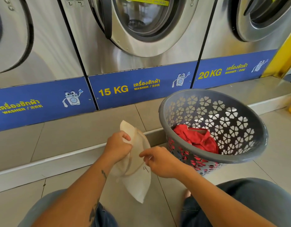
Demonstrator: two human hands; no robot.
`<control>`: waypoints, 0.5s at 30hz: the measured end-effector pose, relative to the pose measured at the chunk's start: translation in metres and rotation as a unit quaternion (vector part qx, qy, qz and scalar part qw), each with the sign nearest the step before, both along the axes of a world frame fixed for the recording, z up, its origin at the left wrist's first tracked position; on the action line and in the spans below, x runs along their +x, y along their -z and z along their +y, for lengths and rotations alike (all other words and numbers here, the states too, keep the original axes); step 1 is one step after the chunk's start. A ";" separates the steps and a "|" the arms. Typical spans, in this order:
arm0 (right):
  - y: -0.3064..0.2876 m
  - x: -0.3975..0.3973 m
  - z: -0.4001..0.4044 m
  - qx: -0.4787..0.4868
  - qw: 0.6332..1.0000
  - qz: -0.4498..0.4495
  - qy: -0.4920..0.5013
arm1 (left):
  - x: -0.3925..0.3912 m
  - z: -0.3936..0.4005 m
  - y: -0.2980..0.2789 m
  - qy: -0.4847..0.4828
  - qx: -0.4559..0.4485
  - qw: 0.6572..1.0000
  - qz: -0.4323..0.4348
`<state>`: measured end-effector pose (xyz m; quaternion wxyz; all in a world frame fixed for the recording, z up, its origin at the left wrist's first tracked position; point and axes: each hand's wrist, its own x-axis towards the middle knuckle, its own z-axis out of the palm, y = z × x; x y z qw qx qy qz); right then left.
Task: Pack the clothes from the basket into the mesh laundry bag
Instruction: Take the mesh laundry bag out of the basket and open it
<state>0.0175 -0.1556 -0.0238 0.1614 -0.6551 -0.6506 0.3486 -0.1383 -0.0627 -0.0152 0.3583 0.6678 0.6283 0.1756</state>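
I see three steel front-loading washers filling the top of the frame: the middle washer [141, 30] carries a blue "15 KG" panel [141, 86], the right washer [249, 22] a "20 KG" panel [231, 71], and the left washer [27, 38] is cut off by the frame edge. They stand on a raised tiled step [67, 136] whose pale edge runs across the middle of the frame, with the lower tiled floor [18, 205] beneath it.

At right of centre I see the grey plastic basket [212, 126], tilted with its mouth towards me, its wall pierced with flower cut-outs. Red clothes [197, 138] lie bunched in its bottom; nothing covers them. The basket leans against the step edge, just right of my hands.

My jeans-clad knees [239, 202] fill the lower corners of the frame.

The white mesh laundry bag [138, 182] hangs at lower centre, between my knees and just left of the basket, its lower corner near the floor. I cannot tell whether anything is inside.

My left hand [118, 145] has fingers clamped on the bag's upper rim. My right hand [159, 161] pinches the opposite edge, thumb and fingers closed on the mesh.
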 end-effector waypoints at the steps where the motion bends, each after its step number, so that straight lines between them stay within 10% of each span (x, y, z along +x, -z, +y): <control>1: -0.006 0.005 -0.001 0.010 1.000 -0.011 0.002 | 0.000 0.001 0.000 0.004 0.010 1.000 -0.004; 10: -0.067 0.084 0.029 0.105 0.990 -0.028 0.090 | 0.028 0.002 -0.014 0.084 0.135 0.987 0.024; 15: -0.034 0.140 0.062 -0.039 0.980 -0.177 0.083 | 0.054 0.011 -0.028 0.067 0.177 0.982 0.010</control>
